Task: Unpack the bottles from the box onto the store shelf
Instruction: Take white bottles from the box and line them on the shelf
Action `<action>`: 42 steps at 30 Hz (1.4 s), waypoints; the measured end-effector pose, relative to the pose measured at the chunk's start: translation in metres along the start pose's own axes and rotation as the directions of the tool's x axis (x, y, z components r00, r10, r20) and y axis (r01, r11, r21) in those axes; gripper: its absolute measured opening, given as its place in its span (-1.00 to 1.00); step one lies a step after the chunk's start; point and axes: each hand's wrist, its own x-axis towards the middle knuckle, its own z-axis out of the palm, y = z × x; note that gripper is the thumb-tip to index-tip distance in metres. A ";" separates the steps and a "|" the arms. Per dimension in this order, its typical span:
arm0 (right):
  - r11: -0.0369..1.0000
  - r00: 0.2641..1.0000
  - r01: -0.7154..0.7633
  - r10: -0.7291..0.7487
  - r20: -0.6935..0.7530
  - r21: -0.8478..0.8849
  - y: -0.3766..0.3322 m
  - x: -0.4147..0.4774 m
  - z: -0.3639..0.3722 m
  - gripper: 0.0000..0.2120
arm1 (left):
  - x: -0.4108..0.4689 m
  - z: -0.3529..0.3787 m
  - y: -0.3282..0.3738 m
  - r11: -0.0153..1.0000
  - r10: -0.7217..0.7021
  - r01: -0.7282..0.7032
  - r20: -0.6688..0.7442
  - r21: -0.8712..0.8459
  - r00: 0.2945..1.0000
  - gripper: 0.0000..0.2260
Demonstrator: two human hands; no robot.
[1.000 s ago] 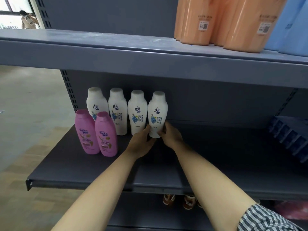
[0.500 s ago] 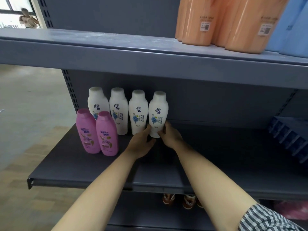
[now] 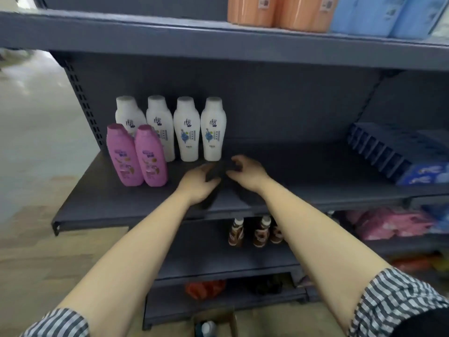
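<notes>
Several white bottles stand in a row at the back of the dark grey shelf [image 3: 303, 173]; the rightmost white bottle [image 3: 213, 130] stands upright and free. Two pink bottles [image 3: 137, 156] stand in front of the row at the left. My left hand [image 3: 199, 183] and my right hand [image 3: 245, 171] hover close together over the shelf, a little in front of that rightmost bottle, fingers loosely curled and holding nothing. The cardboard box [image 3: 218, 314] sits on the floor at the bottom edge, with a white bottle cap [image 3: 209, 328] showing inside.
Orange packs [image 3: 252, 9] and blue packs [image 3: 379, 15] fill the upper shelf. Dark plastic dividers [image 3: 379, 152] and a blue packet [image 3: 425, 175] lie at the shelf's right end. Brown bottles [image 3: 260, 232] and pink packets [image 3: 388, 224] sit on the shelf below.
Both hands have let go of the rightmost white bottle and drawn back toward me. The view has tipped downward, bringing the lower shelves and the box into sight.
</notes>
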 end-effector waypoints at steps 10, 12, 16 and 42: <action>0.999 0.990 -0.020 0.025 -0.138 0.041 0.001 -0.104 0.007 -0.61 | -0.084 0.013 0.012 0.997 0.052 -0.047 0.081 -0.065 0.995 -0.48; 0.997 0.987 -0.034 0.046 -0.152 0.076 0.003 -0.120 0.011 -0.68 | -0.100 0.019 0.012 0.994 0.054 -0.047 0.067 -0.102 0.996 -0.49; 0.990 0.990 -0.064 0.079 -0.120 0.125 0.016 -0.151 0.025 -0.75 | -0.135 0.037 0.009 0.994 0.023 -0.023 -0.002 -0.107 1.000 -0.53; 0.935 0.852 -0.350 0.342 0.397 -0.054 0.339 -0.249 0.412 -0.53 | -0.309 0.427 -0.242 0.880 -0.428 0.474 0.380 -0.033 0.820 -0.49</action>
